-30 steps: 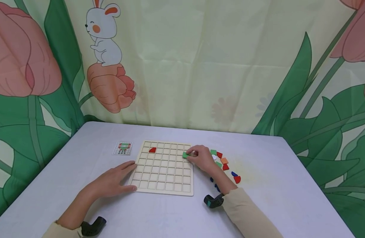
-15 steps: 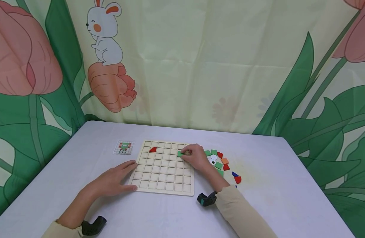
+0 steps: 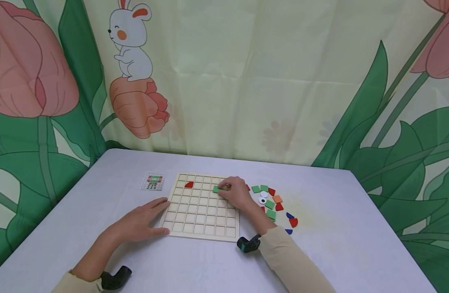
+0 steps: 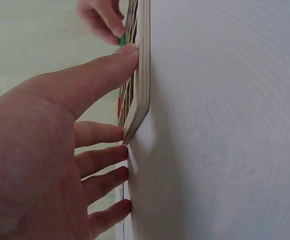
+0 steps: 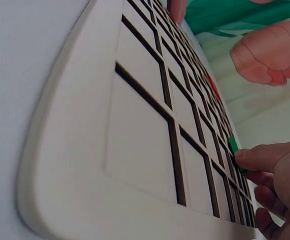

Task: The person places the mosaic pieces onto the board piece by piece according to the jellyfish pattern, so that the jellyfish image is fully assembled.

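A pale wooden grid board (image 3: 200, 230) lies flat on the table, its squares marked off by raised ridges. My right hand (image 3: 235, 194) pinches a green square tile (image 3: 216, 189) between thumb and fingers, close over the upper right part of the grid. The right wrist view shows that tile (image 5: 233, 145) at the fingertips, tilted against the ridges. My left hand (image 3: 142, 221) rests at the board's left edge with thumb and fingers spread, the thumb (image 4: 127, 50) touching the rim. A red quarter-round tile (image 3: 189, 184) sits in a cell near the top left.
Right of the board lie several loose pieces: green tiles (image 3: 270, 214), red pieces (image 3: 293, 222), an orange tile (image 3: 277, 199), blue half-rounds (image 3: 288, 232) and a white disc with a black dot (image 3: 262, 200). A printed pattern card (image 3: 153, 182) lies left of the board.
My right hand has moved left across the top of the board with the green tile, uncovering more loose pieces. My left hand stays at the board's edge.
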{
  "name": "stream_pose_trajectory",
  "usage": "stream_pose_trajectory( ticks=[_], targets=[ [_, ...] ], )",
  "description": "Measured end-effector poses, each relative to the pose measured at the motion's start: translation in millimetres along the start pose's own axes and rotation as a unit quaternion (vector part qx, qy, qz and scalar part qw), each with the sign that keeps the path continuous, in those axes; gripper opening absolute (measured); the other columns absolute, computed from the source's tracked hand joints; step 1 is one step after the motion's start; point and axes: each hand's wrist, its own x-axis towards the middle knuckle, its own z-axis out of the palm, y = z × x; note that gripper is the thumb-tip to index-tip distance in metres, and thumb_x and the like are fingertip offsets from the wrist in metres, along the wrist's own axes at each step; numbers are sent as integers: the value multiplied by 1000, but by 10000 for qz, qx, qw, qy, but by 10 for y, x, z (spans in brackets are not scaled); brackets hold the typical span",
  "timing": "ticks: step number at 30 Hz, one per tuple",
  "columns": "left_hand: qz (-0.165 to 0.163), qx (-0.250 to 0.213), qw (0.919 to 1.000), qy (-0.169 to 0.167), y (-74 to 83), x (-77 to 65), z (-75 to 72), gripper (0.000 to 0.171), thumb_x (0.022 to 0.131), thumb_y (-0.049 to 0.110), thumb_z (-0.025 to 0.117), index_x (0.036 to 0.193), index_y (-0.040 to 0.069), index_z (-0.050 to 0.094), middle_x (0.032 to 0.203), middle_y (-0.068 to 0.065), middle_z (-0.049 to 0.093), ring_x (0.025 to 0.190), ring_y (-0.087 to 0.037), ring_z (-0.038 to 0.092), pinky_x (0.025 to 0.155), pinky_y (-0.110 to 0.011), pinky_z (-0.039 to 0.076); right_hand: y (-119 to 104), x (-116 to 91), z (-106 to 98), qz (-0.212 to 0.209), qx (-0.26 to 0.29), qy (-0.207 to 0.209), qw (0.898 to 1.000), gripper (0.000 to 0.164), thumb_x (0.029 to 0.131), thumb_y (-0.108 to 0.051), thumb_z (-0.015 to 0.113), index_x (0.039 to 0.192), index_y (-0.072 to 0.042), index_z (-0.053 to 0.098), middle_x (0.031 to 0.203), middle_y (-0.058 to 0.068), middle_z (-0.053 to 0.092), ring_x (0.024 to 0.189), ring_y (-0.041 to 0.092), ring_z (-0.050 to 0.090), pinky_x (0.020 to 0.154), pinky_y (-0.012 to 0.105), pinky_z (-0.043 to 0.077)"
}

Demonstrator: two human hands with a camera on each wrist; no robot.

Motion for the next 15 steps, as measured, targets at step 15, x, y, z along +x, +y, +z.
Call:
stream_pose_trajectory(
  ticks=[15],
  targets=[
    [24,-2,10000,5,5,-6,-6,84,81,51,72,146,7,41,154,-14,36,139,-37,39,105,-58,39,-91,68,85,143,201,-203,9995,9,84,-13,75,93,-13,76,102,3,68,92,18,51,81,32,45]
  ],
)
